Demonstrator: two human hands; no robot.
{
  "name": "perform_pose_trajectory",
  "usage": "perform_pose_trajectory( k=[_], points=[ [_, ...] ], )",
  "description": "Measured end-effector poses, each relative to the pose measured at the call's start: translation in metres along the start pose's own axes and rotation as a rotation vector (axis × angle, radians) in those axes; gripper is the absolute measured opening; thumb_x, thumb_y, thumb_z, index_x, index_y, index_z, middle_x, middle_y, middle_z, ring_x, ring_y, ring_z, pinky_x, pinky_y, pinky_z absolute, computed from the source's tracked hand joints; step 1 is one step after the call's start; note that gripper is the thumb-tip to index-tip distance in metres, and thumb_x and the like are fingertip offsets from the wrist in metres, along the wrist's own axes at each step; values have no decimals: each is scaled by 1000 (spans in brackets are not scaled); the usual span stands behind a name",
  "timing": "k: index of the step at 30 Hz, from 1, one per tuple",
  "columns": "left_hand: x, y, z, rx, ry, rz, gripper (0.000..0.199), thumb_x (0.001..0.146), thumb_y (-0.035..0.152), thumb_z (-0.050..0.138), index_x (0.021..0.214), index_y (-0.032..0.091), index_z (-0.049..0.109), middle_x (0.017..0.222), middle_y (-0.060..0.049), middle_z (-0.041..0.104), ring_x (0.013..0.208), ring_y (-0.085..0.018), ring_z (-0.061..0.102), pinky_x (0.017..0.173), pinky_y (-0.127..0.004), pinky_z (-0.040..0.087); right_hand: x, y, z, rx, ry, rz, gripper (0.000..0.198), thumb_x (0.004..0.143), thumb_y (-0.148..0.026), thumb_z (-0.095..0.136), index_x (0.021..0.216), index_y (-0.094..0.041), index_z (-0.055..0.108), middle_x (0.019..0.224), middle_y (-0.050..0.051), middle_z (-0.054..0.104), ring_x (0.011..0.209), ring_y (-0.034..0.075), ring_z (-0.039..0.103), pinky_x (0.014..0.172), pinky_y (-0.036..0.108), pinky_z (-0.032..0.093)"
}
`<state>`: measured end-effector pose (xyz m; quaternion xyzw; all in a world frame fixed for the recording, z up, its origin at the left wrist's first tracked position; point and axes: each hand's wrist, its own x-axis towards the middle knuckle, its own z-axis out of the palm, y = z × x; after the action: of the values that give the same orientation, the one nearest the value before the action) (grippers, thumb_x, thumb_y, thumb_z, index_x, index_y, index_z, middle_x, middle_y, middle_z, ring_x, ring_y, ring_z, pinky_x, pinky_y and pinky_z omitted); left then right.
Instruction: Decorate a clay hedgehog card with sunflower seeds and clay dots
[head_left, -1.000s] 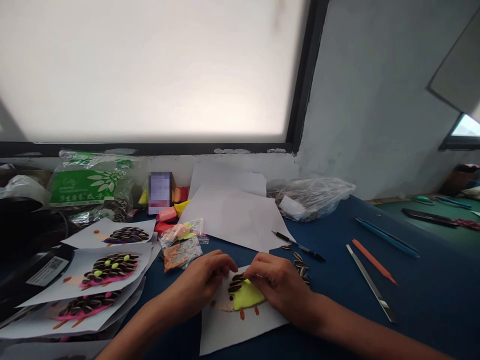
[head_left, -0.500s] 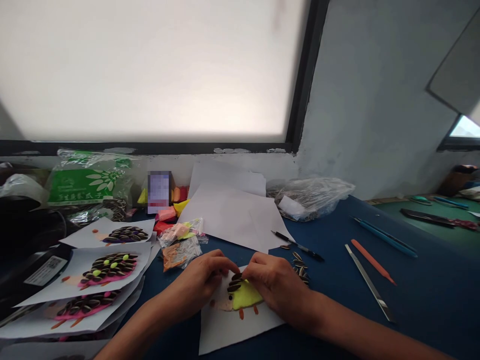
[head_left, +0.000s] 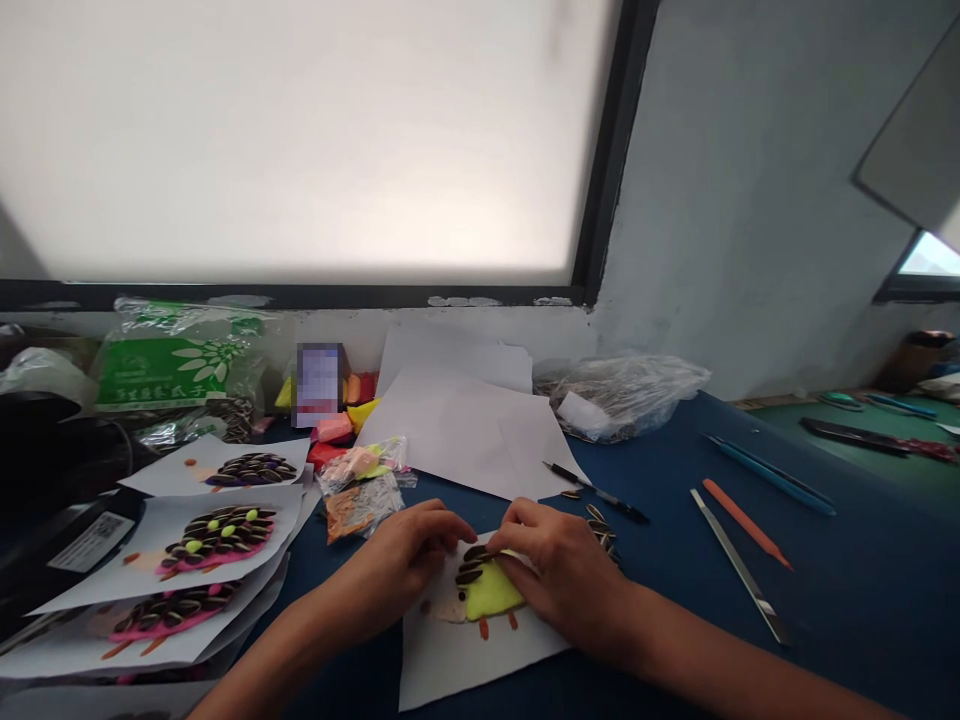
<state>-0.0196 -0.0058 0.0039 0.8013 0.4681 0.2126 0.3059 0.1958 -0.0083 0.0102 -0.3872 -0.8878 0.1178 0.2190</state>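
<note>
In front of me, a sheet of white paper [head_left: 457,670] bears a clay hedgehog [head_left: 493,588] with a yellow body, pale face and small brown legs. Several striped sunflower seeds [head_left: 470,566] are set in its back behind the face. My right hand [head_left: 559,570] bends over the body, thumb and forefinger pinched at a sunflower seed that the fingers partly cover. My left hand [head_left: 411,555] rests at the paper's upper left, forefinger stretched toward the seeds, the other fingers curled; I see nothing held in it. Loose sunflower seeds [head_left: 600,525] lie beyond my right hand.
Finished hedgehog pictures [head_left: 217,535] are stacked at left. Behind lie clay packets [head_left: 360,465], blank paper [head_left: 465,425], a green seed bag [head_left: 176,360] and a clear plastic bag [head_left: 630,395]. A black pen [head_left: 596,490], an orange tool [head_left: 746,522] and a metal blade [head_left: 739,565] lie right.
My right hand has shifted very slightly at the hedgehog's back, its fingers still pinched. The paper has moved a touch; my left hand stays nearly in place.
</note>
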Motion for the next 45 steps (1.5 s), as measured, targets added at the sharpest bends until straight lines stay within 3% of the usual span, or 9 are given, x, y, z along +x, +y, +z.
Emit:
perform_pose_trajectory(
  k=[12, 15, 18, 22, 45],
  points=[
    [1, 3, -2, -45, 14, -44, 40, 74, 7, 45, 95, 22, 75, 91, -2, 65, 73, -14, 58, 64, -22, 44, 8, 17, -19, -21, 101, 65, 16, 86, -9, 54, 87, -18, 68, 87, 5, 62, 72, 15, 58, 62, 26, 44],
    [1, 3, -3, -44, 22, -30, 39, 75, 9, 45, 92, 23, 77, 89, -2, 66, 72, -14, 59, 64, -22, 44, 7, 13, -19, 14, 59, -9, 21, 90, -15, 51, 98, -19, 70, 90, 6, 61, 76, 16, 59, 66, 27, 46],
    [0, 5, -5, -41, 12, -19, 38, 76, 10, 44, 87, 23, 78, 86, -2, 65, 73, -14, 60, 65, -22, 44, 3, 3, -16, -10, 6, -109, 24, 91, -19, 52, 106, -20, 70, 106, 11, 59, 96, 22, 58, 80, 34, 48],
    [0, 6, -6, -31, 9, -17, 36, 76, 13, 44, 83, 22, 78, 87, -2, 66, 75, -14, 60, 66, -22, 44, 0, -4, -14, -39, -41, -106, 27, 92, -21, 51, 112, -21, 68, 123, 15, 55, 115, 29, 51, 92, 45, 45],
    [1, 5, -3, -40, 38, -5, 42, 72, 4, 42, 86, 21, 78, 86, -2, 65, 77, -15, 62, 67, -22, 44, -2, -1, -7, 9, -64, -72, 28, 93, -23, 50, 114, -23, 69, 133, 14, 51, 125, 28, 47, 100, 47, 41]
  ],
)
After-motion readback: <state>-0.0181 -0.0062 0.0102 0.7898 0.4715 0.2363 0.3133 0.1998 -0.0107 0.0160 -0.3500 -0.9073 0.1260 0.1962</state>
